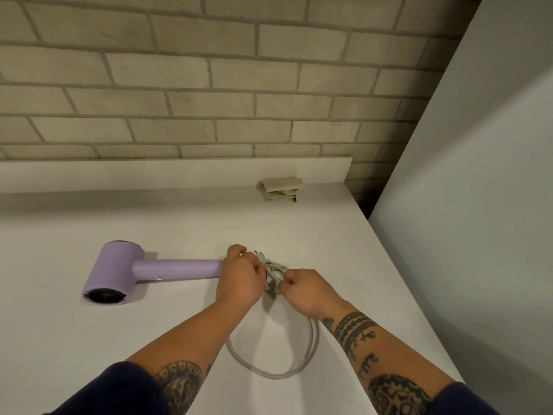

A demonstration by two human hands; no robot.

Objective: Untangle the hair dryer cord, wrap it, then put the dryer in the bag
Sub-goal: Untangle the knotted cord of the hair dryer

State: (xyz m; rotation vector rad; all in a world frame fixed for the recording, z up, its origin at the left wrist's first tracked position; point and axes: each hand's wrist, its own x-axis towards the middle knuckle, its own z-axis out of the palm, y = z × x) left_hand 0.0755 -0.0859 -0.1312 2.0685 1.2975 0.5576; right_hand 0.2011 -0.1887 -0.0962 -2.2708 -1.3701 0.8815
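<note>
A white counter (149, 339) fills the lower frame under a brick wall. The lilac hair dryer (119, 272) lies on its side at centre left, handle pointing right. A folded beige bag (281, 189) sits apart near the back edge, upper centre. The grey cord (299, 371) loops loosely toward the bottom. At centre, the left hand (239, 280) and right hand (308, 290) both pinch the knotted bundle, fingers curled closed on it. Untangling looks barely begun; wrapping and bagging remain.
</note>
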